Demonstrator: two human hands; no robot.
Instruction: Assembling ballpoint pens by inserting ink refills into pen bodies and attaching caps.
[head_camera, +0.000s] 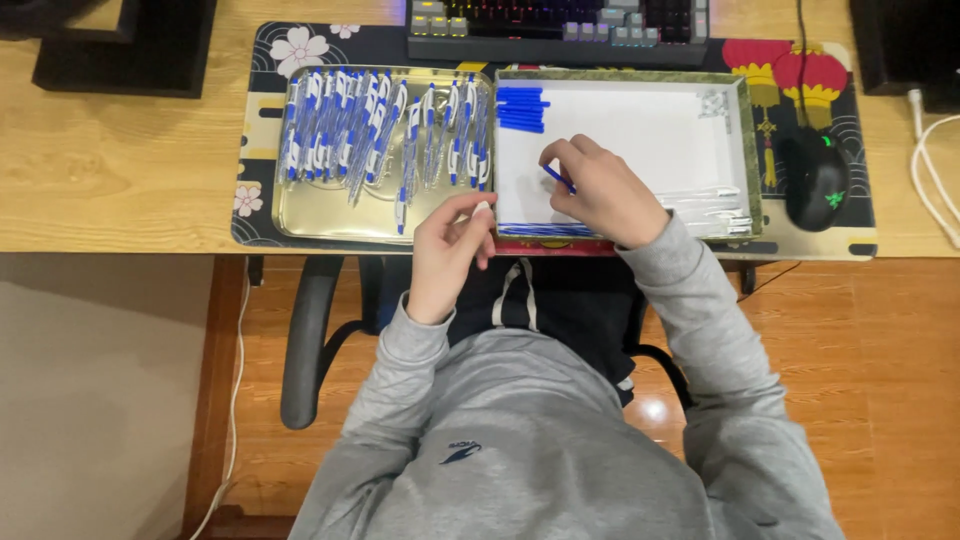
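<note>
Head camera looks straight down on a person in a grey sweatshirt (520, 440) seated at a wooden desk (120, 150). The right hand (605, 190) rests over the near left part of a white-lined box (745, 150), its fingers (565, 160) curled in and pinched on a thin blue pen part (560, 179); the part pokes out to the left from between thumb and forefinger, slanting up and away from the palm. The left hand (445, 255) hovers at the desk's near edge, just beside the box's near left corner, fingers bent around a small white piece (483, 208) that shows at the fingertips; what the piece is cannot be told. The two hands are near each other but apart.

Inside the box, a small stack of blue pen parts (522, 108) lies in the far left corner, well apart from the right hand. Clear pen barrels (705, 205) lie along the near right side, and a row of blue parts (530, 229) lines the near wall under the wrist. To the left, touching the box, a gold metal tray (330, 215) holds many blue and white pens (385, 125) laid side by side. Both stand on a dark desk mat (262, 120) with flowers and red lanterns. A keyboard (555, 25) sits beyond, and a black mouse (815, 178) lies right of the box.
</note>
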